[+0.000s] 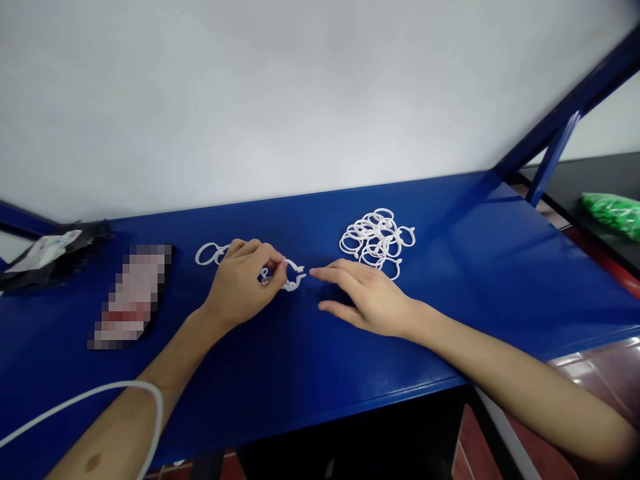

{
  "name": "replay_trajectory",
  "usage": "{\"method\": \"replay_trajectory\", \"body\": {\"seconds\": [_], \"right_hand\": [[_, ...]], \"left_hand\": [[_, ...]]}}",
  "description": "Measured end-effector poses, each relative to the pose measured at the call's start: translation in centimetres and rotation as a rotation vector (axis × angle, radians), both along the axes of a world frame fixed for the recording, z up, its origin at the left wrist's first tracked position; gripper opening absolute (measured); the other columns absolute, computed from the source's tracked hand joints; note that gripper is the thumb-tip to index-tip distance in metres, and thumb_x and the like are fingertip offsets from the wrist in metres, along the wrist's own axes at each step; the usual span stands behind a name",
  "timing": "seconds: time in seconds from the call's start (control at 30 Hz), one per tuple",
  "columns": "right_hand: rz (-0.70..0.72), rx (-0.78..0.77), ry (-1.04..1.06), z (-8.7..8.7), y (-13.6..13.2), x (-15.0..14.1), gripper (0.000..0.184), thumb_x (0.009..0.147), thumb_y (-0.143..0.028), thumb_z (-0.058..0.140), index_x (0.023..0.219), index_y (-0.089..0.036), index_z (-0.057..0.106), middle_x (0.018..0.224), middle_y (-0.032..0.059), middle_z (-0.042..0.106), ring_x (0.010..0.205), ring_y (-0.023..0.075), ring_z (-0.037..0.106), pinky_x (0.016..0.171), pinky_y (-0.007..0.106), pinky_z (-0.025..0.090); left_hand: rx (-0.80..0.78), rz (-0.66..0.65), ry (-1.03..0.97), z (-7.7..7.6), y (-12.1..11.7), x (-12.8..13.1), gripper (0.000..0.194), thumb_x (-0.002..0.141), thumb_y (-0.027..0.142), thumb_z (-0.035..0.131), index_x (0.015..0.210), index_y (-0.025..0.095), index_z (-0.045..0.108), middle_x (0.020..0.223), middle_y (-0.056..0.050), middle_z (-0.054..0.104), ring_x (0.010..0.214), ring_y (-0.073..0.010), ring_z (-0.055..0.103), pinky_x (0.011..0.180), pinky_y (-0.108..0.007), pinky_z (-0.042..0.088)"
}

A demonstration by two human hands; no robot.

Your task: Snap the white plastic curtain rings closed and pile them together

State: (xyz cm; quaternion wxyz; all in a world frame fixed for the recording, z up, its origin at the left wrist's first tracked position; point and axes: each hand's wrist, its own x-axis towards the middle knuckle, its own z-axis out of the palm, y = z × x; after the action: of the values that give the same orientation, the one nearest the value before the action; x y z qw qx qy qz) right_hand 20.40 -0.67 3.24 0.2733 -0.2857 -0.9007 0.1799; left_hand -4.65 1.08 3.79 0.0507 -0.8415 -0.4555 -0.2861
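My left hand (247, 280) pinches a white plastic ring (294, 285) between thumb and forefinger. This ring is parted at its right side, its two small ends standing a little apart. More white rings (206, 254) stick out to the left of the same hand; whether they link to the held one is hidden behind the fingers. Just right of the gap is my right hand (373, 297), fingers stretched out, thumb apart, holding nothing. Beyond it lies a loose pile of several white rings (375, 233), overlapping on the blue table (280, 373).
A black package with a white label (45, 251) lies at the far left. Nearer is a blurred-out flat item (133, 297). A white cord (100, 388) crosses above my left forearm. A white wall (310, 100) backs the table. Green packaging (613, 213) sits on a dark surface at right.
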Motion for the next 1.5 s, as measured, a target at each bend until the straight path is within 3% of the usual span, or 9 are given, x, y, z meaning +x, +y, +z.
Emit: {"method": "replay_trajectory", "body": {"seconds": [0.1,0.27,0.5,0.67,0.87,1.07,1.27,1.4,1.5], "right_hand": [[-0.004,-0.031,0.014,-0.1,-0.2,-0.3,0.04,0.1,-0.036,0.055,0.134,-0.015,0.049,0.116,0.012,0.067,0.097,0.0209,0.068,0.079,0.036,0.058],[0.052,-0.033,0.098,-0.2,-0.2,-0.5,0.019,0.104,-0.03,0.047,0.112,-0.017,0.059,0.101,0.0073,0.071,0.09,0.0162,0.069,0.079,0.032,0.058],[0.003,-0.079,0.137,-0.7,0.2,0.1,0.017,0.103,-0.027,0.049,0.112,-0.017,0.059,0.102,0.0075,0.069,0.088,0.0152,0.068,0.076,0.03,0.057],[-0.038,-0.063,0.121,-0.8,0.5,0.3,0.016,0.102,-0.025,0.05,0.113,-0.017,0.059,0.104,0.0083,0.069,0.09,0.0165,0.068,0.076,0.03,0.057],[-0.079,-0.034,0.077,-0.8,0.7,0.5,0.017,0.103,-0.025,0.049,0.112,-0.016,0.061,0.105,0.0085,0.069,0.093,0.0174,0.068,0.079,0.032,0.058],[-0.166,0.012,0.093,-0.8,1.1,1.0,0.016,0.102,-0.025,0.05,0.11,-0.018,0.061,0.104,0.0074,0.07,0.092,0.0168,0.069,0.08,0.031,0.057],[-0.155,0.005,0.116,-0.5,1.2,1.2,0.011,0.102,-0.024,0.051,0.105,-0.018,0.06,0.098,0.0064,0.07,0.089,0.0161,0.068,0.079,0.031,0.056],[-0.07,-0.01,0.169,-0.1,0.8,1.1,0.009,0.101,-0.02,0.052,0.099,-0.018,0.061,0.095,0.0055,0.07,0.086,0.0149,0.067,0.077,0.029,0.055],[-0.02,-0.022,0.208,-0.1,0.5,0.9,0.009,0.101,-0.019,0.053,0.101,-0.018,0.062,0.094,0.0048,0.071,0.087,0.0148,0.067,0.078,0.03,0.056]], "left_hand": [[-0.019,-0.087,0.017,-0.3,-0.8,1.0,0.018,0.091,0.022,0.053,0.074,0.021,0.055,0.066,0.003,0.063,0.064,-0.0157,0.057,0.075,-0.037,0.043],[-0.086,-0.184,0.023,-0.7,-1.6,1.9,0.017,0.093,0.021,0.051,0.077,0.021,0.057,0.064,0.004,0.065,0.064,-0.0148,0.058,0.075,-0.037,0.042],[-0.203,-0.226,0.057,0.4,-1.4,1.2,0.024,0.086,0.014,0.047,0.106,0.02,0.06,0.087,-0.002,0.071,0.079,-0.0199,0.059,0.078,-0.04,0.04],[-0.195,-0.241,0.143,0.5,-1.3,1.2,0.019,0.089,0.038,0.06,0.084,0.02,0.057,0.082,-0.002,0.067,0.079,-0.0206,0.055,0.078,-0.04,0.039],[-0.222,-0.33,0.137,0.0,-1.4,1.5,0.016,0.099,0.025,0.05,0.087,0.021,0.061,0.086,-0.001,0.069,0.082,-0.0185,0.056,0.079,-0.037,0.038],[-0.133,-0.278,0.023,0.3,-1.4,1.4,0.017,0.098,0.021,0.05,0.083,0.018,0.056,0.074,0.0,0.064,0.073,-0.016,0.053,0.073,-0.034,0.038],[0.01,-0.159,0.131,-0.4,-1.0,1.2,0.028,0.097,0.028,0.055,0.07,0.019,0.055,0.061,0.002,0.059,0.065,-0.0162,0.05,0.07,-0.036,0.037],[0.086,-0.158,0.14,-0.4,-0.9,1.1,0.027,0.093,0.042,0.061,0.091,0.016,0.066,0.083,-0.004,0.071,0.078,-0.0212,0.059,0.073,-0.038,0.041],[0.106,-0.222,0.133,-0.5,-1.2,1.4,0.046,0.09,0.053,0.064,0.111,0.013,0.065,0.1,-0.009,0.073,0.088,-0.025,0.061,0.078,-0.04,0.043]]}}
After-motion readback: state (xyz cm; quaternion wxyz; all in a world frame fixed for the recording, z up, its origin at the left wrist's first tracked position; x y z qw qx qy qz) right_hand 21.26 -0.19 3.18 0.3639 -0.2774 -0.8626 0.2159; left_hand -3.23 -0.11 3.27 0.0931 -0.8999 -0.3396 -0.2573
